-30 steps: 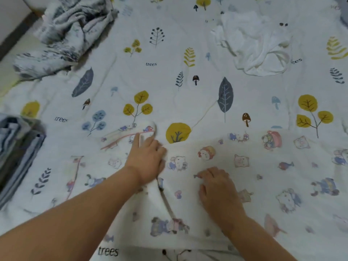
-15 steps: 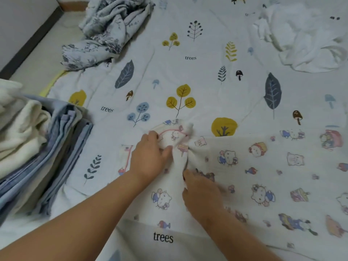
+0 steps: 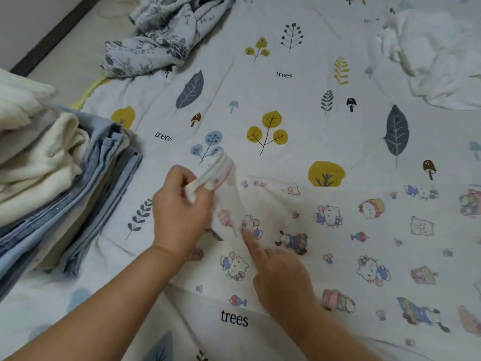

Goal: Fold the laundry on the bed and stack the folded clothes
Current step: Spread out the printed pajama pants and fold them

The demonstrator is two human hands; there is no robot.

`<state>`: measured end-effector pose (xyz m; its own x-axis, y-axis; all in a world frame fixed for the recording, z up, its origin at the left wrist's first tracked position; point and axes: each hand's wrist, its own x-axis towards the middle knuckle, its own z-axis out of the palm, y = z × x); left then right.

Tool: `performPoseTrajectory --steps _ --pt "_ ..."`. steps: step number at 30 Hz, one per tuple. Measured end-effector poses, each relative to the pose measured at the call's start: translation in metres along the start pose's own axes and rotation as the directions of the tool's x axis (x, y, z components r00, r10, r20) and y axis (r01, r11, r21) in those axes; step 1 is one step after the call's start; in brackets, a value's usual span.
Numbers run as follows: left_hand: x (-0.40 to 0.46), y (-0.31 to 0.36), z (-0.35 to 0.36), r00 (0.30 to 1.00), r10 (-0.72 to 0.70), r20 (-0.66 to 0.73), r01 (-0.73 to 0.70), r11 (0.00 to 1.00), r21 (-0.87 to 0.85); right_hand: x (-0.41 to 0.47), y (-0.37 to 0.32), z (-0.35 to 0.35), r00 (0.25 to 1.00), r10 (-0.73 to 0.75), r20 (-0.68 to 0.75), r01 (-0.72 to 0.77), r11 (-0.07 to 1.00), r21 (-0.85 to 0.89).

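A white garment with cartoon cat prints (image 3: 364, 230) lies spread over the lower right of the bed. My left hand (image 3: 179, 212) grips its bunched left corner and lifts it a little off the sheet. My right hand (image 3: 276, 272) rests on the cloth just right of that, index finger stretched out and pressing the fabric down. A stack of folded clothes (image 3: 52, 183), cream pieces on blue ones, sits at the left edge.
The bed sheet (image 3: 273, 105) carries leaf and tree prints. A crumpled grey floral garment (image 3: 166, 35) lies at the top left near the bed's edge and the floor. A crumpled white garment (image 3: 437, 56) lies at the top right.
My left hand has closed round the garment's corner and raised it. My right hand slid a little right, its index finger now pointing. The view shifted left, showing more of the stack.
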<state>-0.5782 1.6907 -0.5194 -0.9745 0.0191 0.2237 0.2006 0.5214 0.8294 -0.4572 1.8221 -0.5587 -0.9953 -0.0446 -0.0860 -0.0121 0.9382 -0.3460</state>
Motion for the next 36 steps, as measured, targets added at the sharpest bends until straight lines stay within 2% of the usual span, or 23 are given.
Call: performPoseTrajectory --steps 2,5,7,8,10,11,13,15,17,19,20,22,24,26,27,28,29,31,32,34,36 --pt "-0.025 -0.022 -0.037 0.990 -0.138 -0.027 0.139 0.990 0.017 -0.006 -0.002 0.005 0.998 -0.044 0.040 0.043 0.999 0.020" --pt "-0.062 -0.056 -0.069 0.912 -0.404 0.068 0.378 0.893 0.244 -0.011 -0.009 0.009 0.954 -0.077 0.291 0.081 0.997 -0.001" --pt "-0.073 -0.067 -0.075 0.863 -0.497 0.090 0.420 0.805 0.420 -0.010 -0.007 0.016 0.882 -0.120 0.456 0.107 0.993 0.054" --pt "-0.071 -0.071 -0.076 0.857 -0.511 0.068 0.430 0.780 0.455 -0.009 -0.008 0.015 0.850 -0.123 0.513 0.092 0.992 0.085" --pt "-0.057 -0.074 -0.069 0.876 -0.481 0.022 0.418 0.783 0.460 -0.007 -0.007 0.010 0.884 -0.096 0.458 0.032 0.989 0.145" --pt "-0.046 -0.073 -0.063 0.894 -0.448 0.021 0.390 0.799 0.458 -0.004 -0.003 0.006 0.927 -0.054 0.372 -0.008 0.986 0.165" --pt "-0.024 -0.067 -0.044 0.925 -0.376 0.052 0.310 0.827 0.470 0.007 0.008 -0.003 0.995 0.035 0.097 -0.055 0.976 0.208" --pt "-0.004 -0.061 -0.022 0.916 -0.383 0.118 0.282 0.825 0.490 0.024 0.031 -0.012 0.975 0.156 -0.161 -0.115 0.964 0.239" --pt "0.012 -0.060 -0.004 0.835 -0.516 0.189 0.362 0.775 0.517 0.042 0.056 -0.020 0.939 0.264 -0.223 -0.223 0.956 0.191" --pt "0.023 -0.063 0.007 0.781 -0.577 0.239 0.392 0.751 0.531 0.055 0.077 -0.024 0.917 0.337 -0.212 -0.324 0.941 0.095" --pt "0.027 -0.065 0.009 0.797 -0.551 0.247 0.380 0.775 0.505 0.061 0.085 -0.024 0.917 0.362 -0.170 -0.362 0.932 0.033" --pt "0.030 -0.066 0.009 0.890 -0.414 0.192 0.320 0.866 0.385 0.069 0.100 -0.023 0.921 0.389 -0.029 -0.389 0.911 -0.137" --pt "0.029 -0.066 0.005 0.962 -0.267 0.052 0.242 0.929 0.280 0.072 0.111 -0.021 0.936 0.352 0.011 -0.339 0.909 -0.241" --pt "0.027 -0.068 0.004 0.977 -0.212 -0.029 0.212 0.941 0.265 0.075 0.115 -0.020 0.932 0.328 -0.156 -0.353 0.918 -0.180" --pt "0.026 -0.072 0.005 0.972 -0.233 -0.023 0.229 0.927 0.296 0.076 0.115 -0.018 0.908 0.339 -0.246 -0.377 0.918 -0.123" --pt "0.025 -0.078 0.007 0.958 -0.285 -0.003 0.269 0.898 0.348 0.078 0.115 -0.018 0.897 0.345 -0.276 -0.382 0.919 -0.093" --pt "0.024 -0.084 0.009 0.929 -0.369 0.016 0.330 0.850 0.411 0.079 0.114 -0.016 0.903 0.367 -0.223 -0.393 0.916 -0.084" --pt "0.022 -0.091 0.012 0.858 -0.512 0.048 0.425 0.758 0.494 0.081 0.117 -0.012 0.905 0.424 0.027 -0.416 0.899 -0.137" --pt "0.021 -0.092 0.013 0.839 -0.539 0.075 0.430 0.741 0.516 0.082 0.119 -0.011 0.902 0.415 0.123 -0.388 0.901 -0.194" --pt "0.019 -0.093 0.014 0.829 -0.534 0.165 0.380 0.755 0.534 0.086 0.123 -0.011 0.910 0.364 0.200 -0.318 0.920 -0.229" --pt "0.020 -0.093 0.013 0.860 -0.469 0.200 0.319 0.801 0.507 0.094 0.125 -0.017 0.922 0.341 0.183 -0.296 0.927 -0.232"
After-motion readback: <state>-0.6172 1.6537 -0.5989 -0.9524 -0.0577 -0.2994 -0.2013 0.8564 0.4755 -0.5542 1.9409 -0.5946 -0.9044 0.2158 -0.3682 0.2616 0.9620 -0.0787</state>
